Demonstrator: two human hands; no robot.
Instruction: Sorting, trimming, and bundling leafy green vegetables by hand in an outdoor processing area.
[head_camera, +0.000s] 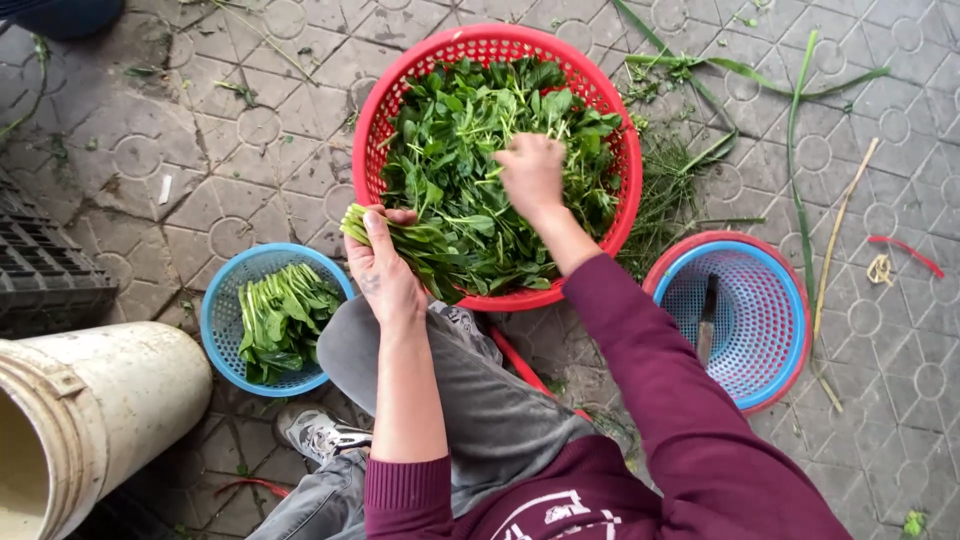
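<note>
A big red basket (600, 90) on the paved ground is piled with loose green leafy stems (470, 130). My left hand (383, 270) grips a gathered bunch of the greens (420, 245) at the basket's near left rim, stem ends pointing left. My right hand (531, 172) is down in the middle of the pile, fingers curled into the leaves. Whether it holds any stems is hidden. My knee in grey trousers sits just below the basket.
A small blue basket (222, 310) at the left holds sorted greens (280, 320). At the right, a blue basket nested in a red one (790, 300) holds a knife (707, 320). A white bucket (100, 400) stands at lower left, a black crate (40, 270) beside it. Long leaf trimmings (800, 130) litter the pavement.
</note>
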